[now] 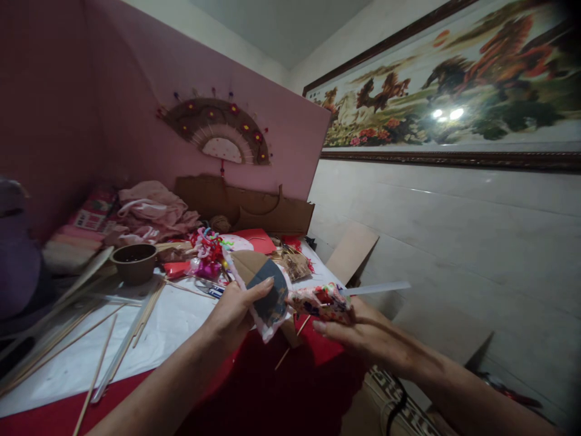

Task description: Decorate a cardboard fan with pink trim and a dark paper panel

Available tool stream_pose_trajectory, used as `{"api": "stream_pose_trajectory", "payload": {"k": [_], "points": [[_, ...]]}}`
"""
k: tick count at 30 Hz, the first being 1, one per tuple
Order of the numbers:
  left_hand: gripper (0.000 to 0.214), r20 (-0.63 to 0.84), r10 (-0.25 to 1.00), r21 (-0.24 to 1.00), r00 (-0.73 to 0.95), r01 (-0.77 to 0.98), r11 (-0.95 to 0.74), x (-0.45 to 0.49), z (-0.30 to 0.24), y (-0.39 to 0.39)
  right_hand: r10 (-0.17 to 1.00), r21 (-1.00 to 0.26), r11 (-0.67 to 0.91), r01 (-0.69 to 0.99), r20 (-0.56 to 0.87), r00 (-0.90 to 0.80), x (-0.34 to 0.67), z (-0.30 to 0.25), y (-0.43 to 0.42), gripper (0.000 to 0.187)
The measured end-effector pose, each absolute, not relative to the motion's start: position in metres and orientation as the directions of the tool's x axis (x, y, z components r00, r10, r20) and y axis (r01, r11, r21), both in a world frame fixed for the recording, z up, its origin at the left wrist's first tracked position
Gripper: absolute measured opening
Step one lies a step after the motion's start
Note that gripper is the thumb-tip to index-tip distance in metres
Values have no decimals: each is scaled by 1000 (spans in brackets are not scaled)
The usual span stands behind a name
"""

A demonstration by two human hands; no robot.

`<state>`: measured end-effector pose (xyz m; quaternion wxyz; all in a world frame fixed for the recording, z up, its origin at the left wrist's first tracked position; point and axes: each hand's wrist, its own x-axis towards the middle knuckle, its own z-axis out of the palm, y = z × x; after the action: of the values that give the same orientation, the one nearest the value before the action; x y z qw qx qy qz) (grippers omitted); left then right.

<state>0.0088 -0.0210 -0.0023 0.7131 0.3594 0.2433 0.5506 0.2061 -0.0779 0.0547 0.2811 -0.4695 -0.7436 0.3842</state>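
My left hand (238, 306) grips a rounded cardboard piece (247, 265) with white cloth along its edge and a dark grey patch on its face. The thumb lies across the patch. In my right hand (351, 327) is a floral-patterned hot glue gun (320, 301), its front end close to the right edge of the cardboard piece; whether they touch I cannot tell. A translucent glue stick (379, 288) juts from its back. My right fingers are partly hidden behind it. Below both hands, a thin wooden stick (282, 358) lies near the red cloth (254, 387).
A brown bowl (134, 264), thin sticks (147, 310) and a clear rod (120, 345) rest on the white sheet (181, 315). Colourful pipe cleaners (209, 243) and red paper (256, 240) lie behind. A decorated fan (218, 124) hangs on the pink board (290, 139).
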Motion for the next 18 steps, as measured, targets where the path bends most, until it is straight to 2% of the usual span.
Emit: {"api": "stream_pose_trajectory", "payload": {"k": [6,10,18], "points": [[29,59,950,785,308,-602,147,9,-5,-21,912,-810,321,491,126,-390,206,54,-71,23],[27,72,947,789,314,-598,138,9,-6,-19,947,-826,220,519,53,-317,204,57,-69,27],[38,80,944,770,320,-621,145,9,-5,-22,975,-849,77,523,-46,-217,208,52,-68,27]]}}
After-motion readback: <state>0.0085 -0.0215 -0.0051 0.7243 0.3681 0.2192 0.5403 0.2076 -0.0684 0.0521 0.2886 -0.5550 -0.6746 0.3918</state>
